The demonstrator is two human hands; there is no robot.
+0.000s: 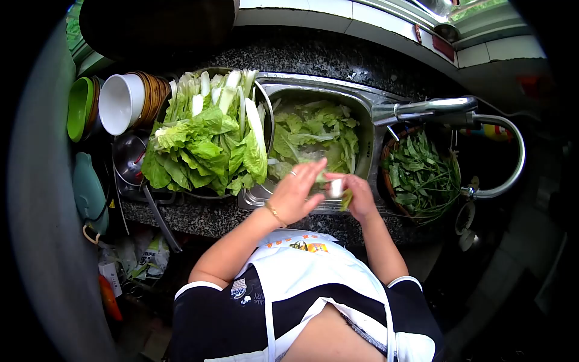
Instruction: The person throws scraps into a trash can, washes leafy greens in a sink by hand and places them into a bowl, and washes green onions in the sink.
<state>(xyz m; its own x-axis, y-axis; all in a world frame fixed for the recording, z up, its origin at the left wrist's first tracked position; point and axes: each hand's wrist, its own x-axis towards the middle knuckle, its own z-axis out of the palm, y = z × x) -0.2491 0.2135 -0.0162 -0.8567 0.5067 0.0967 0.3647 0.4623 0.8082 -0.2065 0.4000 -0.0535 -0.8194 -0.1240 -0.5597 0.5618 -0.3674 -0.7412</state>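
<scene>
Over the near edge of the sink (pixel 369 158), my right hand (pixel 360 199) is closed on a leafy green stalk (pixel 336 187) with a pale, thick end. Beside it, my left hand (pixel 295 192) has its fingers stretched out and its thumb apart, with a ring and a bracelet showing. A bit of green shows between the two hands; whether the left fingers touch it is unclear. Loose lettuce leaves (pixel 319 130) lie in water in the sink below. Left of the sink, a big heap of lettuce (pixel 211 136) fills a metal basin (pixel 269 108).
A chrome faucet (pixel 431 108) reaches over the sink's right side. Right of it stands a basket of dark greens (pixel 422 172). Bowls (pixel 117 104), a ladle (pixel 158 211) and a teal board (pixel 90 193) crowd the left. The granite counter (pixel 229 216) runs along the front.
</scene>
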